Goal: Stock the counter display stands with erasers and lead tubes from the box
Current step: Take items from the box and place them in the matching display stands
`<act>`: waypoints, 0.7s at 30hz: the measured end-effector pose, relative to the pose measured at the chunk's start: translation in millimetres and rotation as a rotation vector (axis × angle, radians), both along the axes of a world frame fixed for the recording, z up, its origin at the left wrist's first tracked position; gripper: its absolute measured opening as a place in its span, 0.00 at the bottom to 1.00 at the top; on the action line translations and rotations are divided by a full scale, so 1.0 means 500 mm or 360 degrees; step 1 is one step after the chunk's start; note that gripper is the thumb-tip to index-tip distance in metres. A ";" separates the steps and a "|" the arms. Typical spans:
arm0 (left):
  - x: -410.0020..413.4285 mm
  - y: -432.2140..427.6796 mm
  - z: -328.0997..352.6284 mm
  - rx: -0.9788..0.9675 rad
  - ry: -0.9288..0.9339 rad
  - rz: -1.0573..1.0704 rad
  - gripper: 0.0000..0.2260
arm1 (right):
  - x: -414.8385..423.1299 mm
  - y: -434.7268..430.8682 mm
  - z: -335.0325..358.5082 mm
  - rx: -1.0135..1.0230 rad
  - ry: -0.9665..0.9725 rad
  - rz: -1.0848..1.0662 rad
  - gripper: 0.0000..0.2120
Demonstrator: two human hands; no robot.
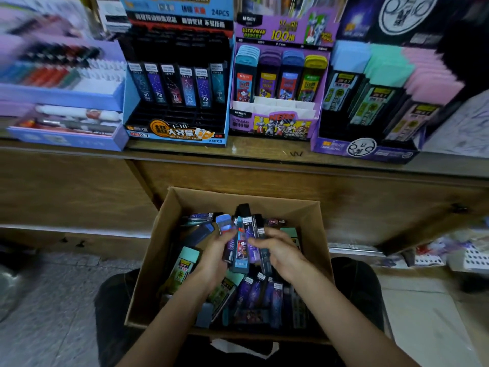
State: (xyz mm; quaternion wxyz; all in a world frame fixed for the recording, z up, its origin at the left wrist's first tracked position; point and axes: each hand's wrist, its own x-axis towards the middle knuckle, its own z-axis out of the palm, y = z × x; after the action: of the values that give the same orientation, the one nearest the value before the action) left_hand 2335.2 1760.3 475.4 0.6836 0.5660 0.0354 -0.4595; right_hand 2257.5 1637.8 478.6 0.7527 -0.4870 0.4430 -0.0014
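Observation:
A cardboard box (156,245) rests on my lap, full of loose lead tubes. Over its middle, my left hand (215,256) and my right hand (281,251) together hold a fanned bunch of lead tubes (244,242), upright, in black, blue and purple. On the wooden counter (264,152) above stand three lead displays: a blue constellation stand (176,96) with one row of dark tubes, a purple Ultraman stand (277,86) with coloured caps, and a dark purple stand (375,102) with blue, teal and pink tubes.
A lilac tiered stand (60,86) of pens and white sticks sits at the counter's left, blurred. Below the counter is a brown cabinet front (370,207). White perforated baskets (473,258) lie on the tiled floor at right. My dark-trousered knees flank the box.

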 end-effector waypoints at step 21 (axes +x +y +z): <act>0.034 -0.008 0.235 -0.0120 -0.0660 0.0085 0.21 | -0.007 -0.045 0.272 -0.0886 -0.0660 0.0172 0.08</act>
State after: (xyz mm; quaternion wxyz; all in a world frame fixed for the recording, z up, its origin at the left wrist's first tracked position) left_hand 2352.2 1756.5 593.0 0.7089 0.6213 -0.1082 -0.3158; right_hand 2254.2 1615.4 614.5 0.6640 -0.6856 0.2370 -0.1812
